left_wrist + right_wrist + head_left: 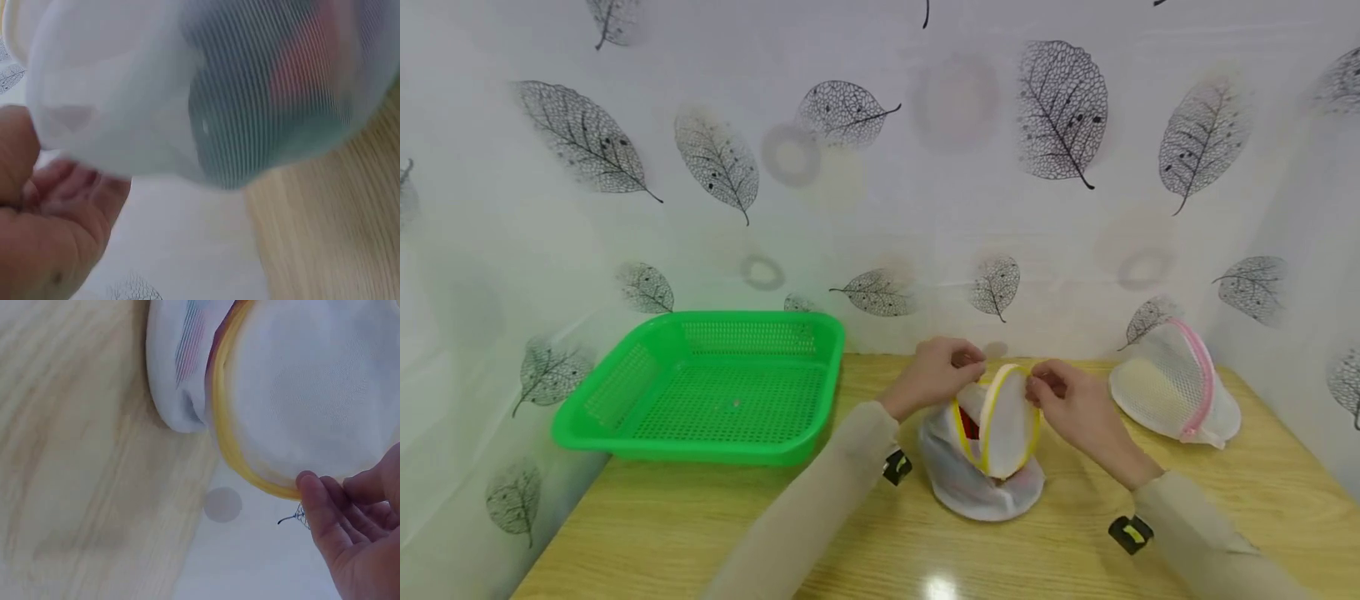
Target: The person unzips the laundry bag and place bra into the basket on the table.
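A white mesh laundry bag with yellow zipper trim stands on the table, its round lid swung up. Something dark red shows through the opening. In the left wrist view, striped dark and red cloth shows through the mesh. My left hand pinches the bag's far left edge between thumb and fingers. On the other side, my right hand pinches the lid's yellow rim; the right wrist view shows its fingertips on that trim.
To the left sits a green perforated plastic basket. At the right back lies another white mesh bag with pink trim, something pale inside. A leaf-patterned white curtain hangs behind the wooden table.
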### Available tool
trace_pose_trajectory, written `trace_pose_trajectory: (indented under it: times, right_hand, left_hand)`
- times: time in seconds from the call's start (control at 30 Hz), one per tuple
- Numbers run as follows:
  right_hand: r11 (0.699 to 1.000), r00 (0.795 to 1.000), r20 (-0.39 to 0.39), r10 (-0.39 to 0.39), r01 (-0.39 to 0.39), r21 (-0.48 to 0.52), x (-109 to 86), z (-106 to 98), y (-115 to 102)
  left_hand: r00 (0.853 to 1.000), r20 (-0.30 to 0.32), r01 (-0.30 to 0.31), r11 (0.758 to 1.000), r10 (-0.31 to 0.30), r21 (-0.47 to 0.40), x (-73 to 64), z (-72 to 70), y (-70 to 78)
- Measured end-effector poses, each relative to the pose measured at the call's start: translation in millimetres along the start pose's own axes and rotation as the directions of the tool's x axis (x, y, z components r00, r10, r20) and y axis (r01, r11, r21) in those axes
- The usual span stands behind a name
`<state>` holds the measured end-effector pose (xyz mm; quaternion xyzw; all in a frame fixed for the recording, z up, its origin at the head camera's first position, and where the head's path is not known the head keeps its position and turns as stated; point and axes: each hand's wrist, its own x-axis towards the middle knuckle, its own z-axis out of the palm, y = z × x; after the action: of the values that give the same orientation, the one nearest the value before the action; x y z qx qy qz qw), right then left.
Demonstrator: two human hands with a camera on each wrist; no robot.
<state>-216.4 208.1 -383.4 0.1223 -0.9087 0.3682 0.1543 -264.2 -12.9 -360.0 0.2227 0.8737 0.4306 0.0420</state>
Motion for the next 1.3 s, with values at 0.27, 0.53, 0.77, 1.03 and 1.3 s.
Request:
trace_pose_trajectory:
  times: [0.27,0.53,0.77,1.03,1.3]
  right_hand:
    - [0.991,0.993,-0.096,-0.067,0.078,0.110,7.1,-18.1,3.2]
    - [0.994,0.984,-0.146,-0.101,0.107,0.029,6.2,-34.3,19.2]
    - [0.998,0.996,-0.054,-0.070,0.070,0.002,-6.5,-44.8,58.9]
    - [0.996,1.000,-0.018,0.016,-0.017,-0.092,-19.9,-61.8,74.3]
    - [0.977,0.974,-0.092,-0.207,0.201,-0.069,-34.6,-46.6,18.7]
  left_hand:
    - [0.979,-0.024,0.202,0.979,-0.202,-0.030,-10.6,-16.9,-9.2]
    - [0.951,0.040,0.308,0.934,-0.306,-0.182,-28.0,-34.4,-27.4]
    - [0.939,-0.018,0.328,0.910,-0.344,-0.252,-50.5,-30.8,-35.7]
    - [0.923,0.109,0.380,0.918,-0.369,-0.113,-71.5,-18.2,-35.7]
    - [0.911,0.177,0.406,0.885,-0.372,-0.229,-78.3,-9.6,-30.1]
